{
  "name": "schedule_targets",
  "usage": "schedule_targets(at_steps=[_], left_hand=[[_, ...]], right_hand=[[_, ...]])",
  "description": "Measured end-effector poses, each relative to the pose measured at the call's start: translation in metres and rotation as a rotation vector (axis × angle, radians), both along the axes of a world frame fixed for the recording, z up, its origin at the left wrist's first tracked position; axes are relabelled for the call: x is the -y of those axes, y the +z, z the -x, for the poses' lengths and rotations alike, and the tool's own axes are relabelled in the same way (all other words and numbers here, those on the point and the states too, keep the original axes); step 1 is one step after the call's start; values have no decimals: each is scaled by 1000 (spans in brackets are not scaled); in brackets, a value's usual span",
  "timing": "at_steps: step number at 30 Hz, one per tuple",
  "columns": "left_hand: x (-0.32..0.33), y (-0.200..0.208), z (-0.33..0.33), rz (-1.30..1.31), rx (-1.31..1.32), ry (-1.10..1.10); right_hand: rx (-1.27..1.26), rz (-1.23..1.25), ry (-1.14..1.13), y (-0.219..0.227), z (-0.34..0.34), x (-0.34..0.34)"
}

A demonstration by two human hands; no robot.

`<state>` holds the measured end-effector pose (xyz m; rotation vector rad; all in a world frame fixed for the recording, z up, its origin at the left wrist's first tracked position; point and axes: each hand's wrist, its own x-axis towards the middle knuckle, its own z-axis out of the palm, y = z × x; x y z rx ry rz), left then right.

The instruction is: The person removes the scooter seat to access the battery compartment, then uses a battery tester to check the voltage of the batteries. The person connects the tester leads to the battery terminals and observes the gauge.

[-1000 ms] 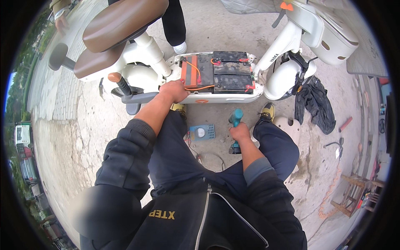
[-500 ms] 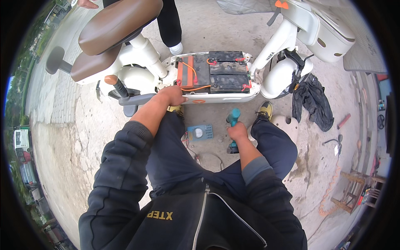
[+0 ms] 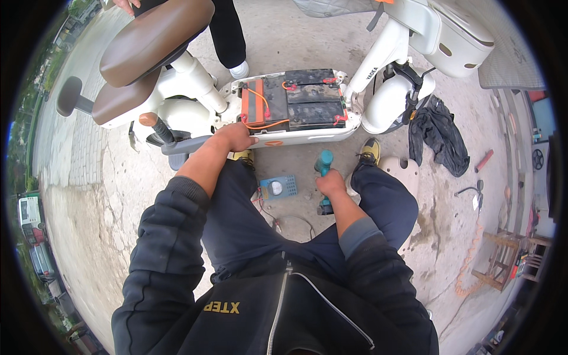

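Open battery bay, live terminals, one hand braced on the edge.

From my feed, the white scooter [image 3: 378, 100] lies ahead with its floor open, black batteries [image 3: 310, 106] and orange wires [image 3: 266, 121] exposed; my left hand [image 3: 234, 137] rests flat and loosely closed on the deck's near rim, holding nothing. I judge a slip could push fingers onto a terminal. My right hand [image 3: 330, 182] grips the teal power driver [image 3: 324, 177] upright on the ground between my knees; its metal tip could short the terminals. The small blue meter [image 3: 278, 187] lies on the ground just left of the driver, and I could snag its leads.
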<state>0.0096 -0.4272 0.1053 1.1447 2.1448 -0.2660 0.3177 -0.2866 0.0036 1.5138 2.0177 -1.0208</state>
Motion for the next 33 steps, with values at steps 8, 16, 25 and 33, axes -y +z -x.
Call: schedule_targets(at_steps=[8,16,25,33], left_hand=[[2,0,0,-27,12,5],[2,1,0,-38,1,18],[0,7,-2,-20,0,27],[-2,8,-3,-1,-4,12]], right_hand=[[6,9,-17,5,2,0],[-18,15,-24,5,1,1],[1,46,-30,10,3,0],[13,32,-16,11,3,1]])
